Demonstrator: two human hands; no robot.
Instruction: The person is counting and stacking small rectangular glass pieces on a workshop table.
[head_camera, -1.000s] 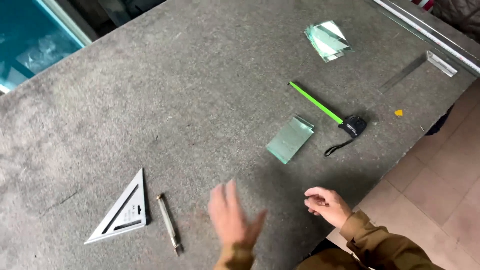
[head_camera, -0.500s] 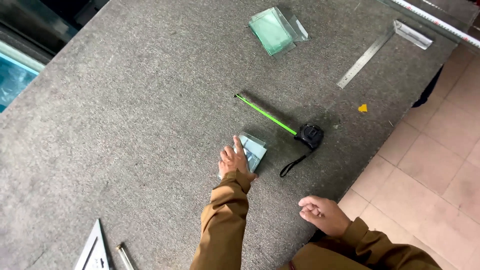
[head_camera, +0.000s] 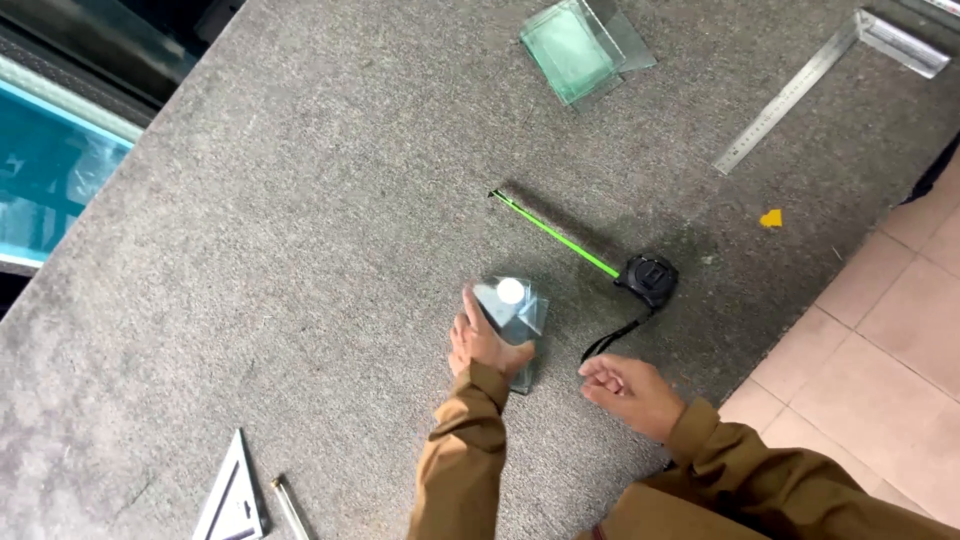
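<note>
Left hand (head_camera: 484, 343): grips the glass pane (head_camera: 512, 318) by its near edge, tilting it off the grey tabletop (head_camera: 300, 250).
Right hand (head_camera: 625, 390): loosely open, empty, beside the tape measure (head_camera: 648, 277).
Grip advice: lift slowly, fingers off the sharp edges, clear of the tape.

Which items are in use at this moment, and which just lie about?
In use: left hand gripping small glass piece; right hand beside it, empty.
Lying about: tape measure, glass stack, steel square, triangle square, yellow bit.
</note>
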